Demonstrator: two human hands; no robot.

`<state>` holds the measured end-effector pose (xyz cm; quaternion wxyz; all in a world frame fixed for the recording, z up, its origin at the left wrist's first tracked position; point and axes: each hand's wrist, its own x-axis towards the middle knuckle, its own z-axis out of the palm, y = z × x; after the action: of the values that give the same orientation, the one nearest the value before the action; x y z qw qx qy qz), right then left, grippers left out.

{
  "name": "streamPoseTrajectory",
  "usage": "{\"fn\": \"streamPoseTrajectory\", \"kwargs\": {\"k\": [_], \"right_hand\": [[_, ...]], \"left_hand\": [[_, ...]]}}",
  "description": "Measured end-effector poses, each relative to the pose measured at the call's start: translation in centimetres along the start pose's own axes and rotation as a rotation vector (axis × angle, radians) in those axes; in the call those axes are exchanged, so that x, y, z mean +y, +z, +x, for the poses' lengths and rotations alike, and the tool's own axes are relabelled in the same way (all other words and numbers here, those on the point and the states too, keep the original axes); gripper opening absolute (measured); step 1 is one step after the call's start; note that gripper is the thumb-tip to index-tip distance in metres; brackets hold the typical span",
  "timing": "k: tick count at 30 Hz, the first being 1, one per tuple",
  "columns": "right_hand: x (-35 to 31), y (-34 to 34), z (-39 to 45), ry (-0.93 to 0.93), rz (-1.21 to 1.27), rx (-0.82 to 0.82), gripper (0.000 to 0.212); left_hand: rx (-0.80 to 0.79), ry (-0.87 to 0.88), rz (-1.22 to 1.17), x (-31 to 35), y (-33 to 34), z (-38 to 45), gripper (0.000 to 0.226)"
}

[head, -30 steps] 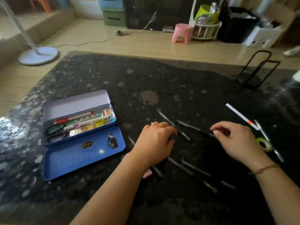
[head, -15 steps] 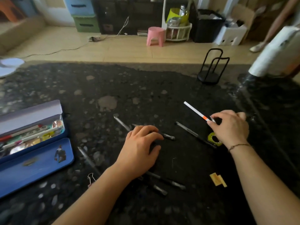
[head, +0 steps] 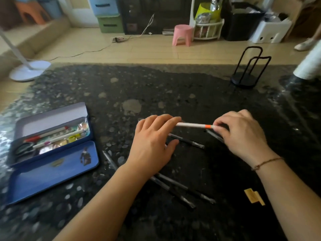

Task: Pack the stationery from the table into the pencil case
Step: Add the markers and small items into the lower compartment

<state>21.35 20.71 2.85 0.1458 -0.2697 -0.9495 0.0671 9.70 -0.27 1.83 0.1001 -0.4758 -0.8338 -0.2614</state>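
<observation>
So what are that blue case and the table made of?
The case looks like painted tin, though hard plastic is possible: thin flat lid, crisp raised rim, smooth blue finish with a slight sheen and printed pictures. The table looks like polished stone, perhaps granite or terrazzo: black with pale embedded flecks and glossy glare at its edges.

Left hand [head: 152, 145]: bare, no ring or watch visible; forearm unsleeved to the frame edge.
Right hand [head: 243, 134]: bare; forearm unsleeved. Thin brown cord bracelet [head: 267, 163] around the wrist, just behind the hand, with small knots or beads along it.
</observation>
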Motion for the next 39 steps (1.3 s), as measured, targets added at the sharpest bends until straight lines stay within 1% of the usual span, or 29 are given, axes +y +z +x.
{"fn": "streamPoseTrajectory", "kwargs": {"k": [1,2,4,6,9,12,17,21,24,27,30,34,39], "right_hand": [[-1.7,-0.1,-0.2,-0.086,0.026,-0.021,0.004],[-3.3,-0.1,-0.5,-0.14,0.063,-0.026,0.004],[-6.0,0.3,-0.7,-0.167,0.168,-0.01,0.004],[-8.2,1.1,-0.4,-0.178,0.265,-0.003,0.006],[-11.7,2.6,1.1,-0.239,0.349,-0.031,0.01],[-16.4,4.6,2.8,-0.3,0.405,-0.042,0.014],[-25.4,8.0,5.5,-0.384,0.459,-0.114,0.009],[-30.9,10.3,6.8,-0.43,0.425,-0.141,0.009],[-32.9,11.6,7.7,-0.45,0.336,-0.152,0.01],[-33.6,12.4,8.1,-0.481,0.274,-0.183,0.012],[-33.7,12.6,8.1,-0.536,0.219,-0.184,0.015],[-33.7,12.4,7.7,-0.572,0.202,-0.183,0.021],[-34.0,12.3,7.6,-0.576,0.223,-0.211,0.024]], "left_hand": [[0.011,-0.013,0.045,-0.2,-0.5,0.0,0.052],[0.019,-0.038,0.072,-0.6,-1.1,-0.1,0.047],[0.008,-0.08,0.06,-1.9,-2.3,-0.3,0.026],[-0.036,-0.095,-0.037,-3.9,-3.6,-0.8,0.016],[-0.039,-0.111,-0.134,-7.6,-5.8,-1.8,0.013],[-0.007,-0.217,-0.186,-12.2,-8.3,-3.4,0.013],[0.166,-0.431,-0.112,-19.4,-11.7,-6.6,0.016],[0.216,-0.606,-0.043,-23.4,-12.2,-8.1,0.016],[0.226,-0.751,-0.01,-24.8,-11.8,-8.6,0.016],[0.19,-0.827,0.047,-25.4,-11.4,-8.6,0.017],[0.153,-0.816,0.069,-25.6,-11.3,-8.8,0.017],[0.192,-0.834,0.046,-25.3,-11.5,-8.7,0.024],[0.211,-0.86,-0.002,-25.2,-11.8,-8.7,0.028]]}}
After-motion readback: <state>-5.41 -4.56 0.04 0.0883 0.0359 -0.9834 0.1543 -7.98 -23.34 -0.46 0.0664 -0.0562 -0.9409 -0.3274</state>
